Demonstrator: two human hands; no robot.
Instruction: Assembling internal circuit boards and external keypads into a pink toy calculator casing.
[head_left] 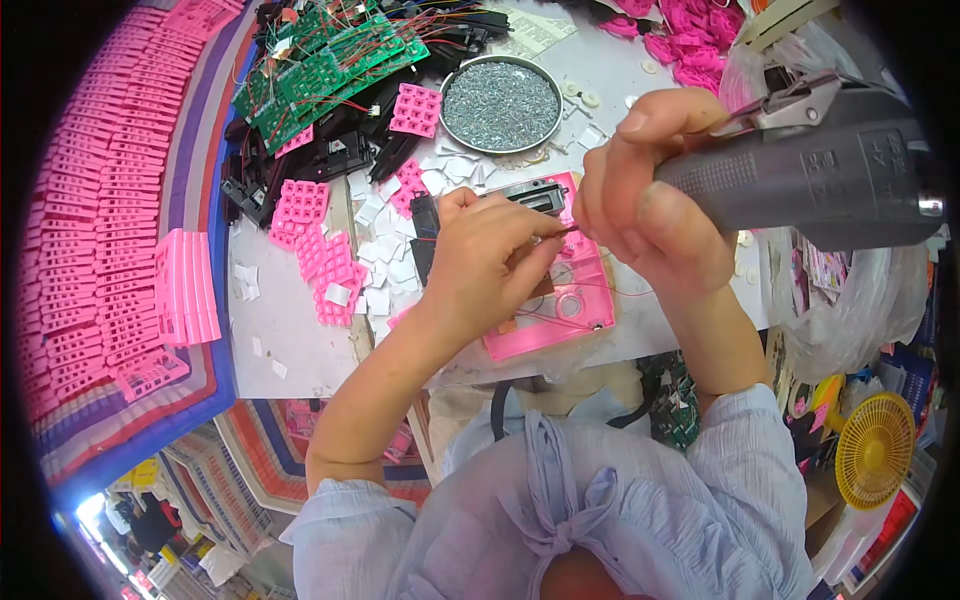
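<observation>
A dark grey electric screwdriver (pixel 790 180) lies in my right hand (pixel 655 200), its body pointing off to the right and its working end toward my left fingertips. My left hand (pixel 490 250) reaches over a pink plastic housing (pixel 520 342), thumb and forefinger pinched together near the tool's tip. What sits in that pinch is too small to make out. Inside the housing are a black slotted part (pixel 540 196), thin red wires and a round grille (pixel 570 304). Another black part (pixel 425 215) shows beyond my left hand, partly covered by it.
A round dish of small screws (pixel 502 65) stands behind the housing. Green circuit boards (pixel 320 75) with wires lie on black parts at the back left. Pink keypads (pixel 300 212) and white paper squares (pixel 385 262) are scattered left. Stacked pink pieces (pixel 100 200) fill the far left.
</observation>
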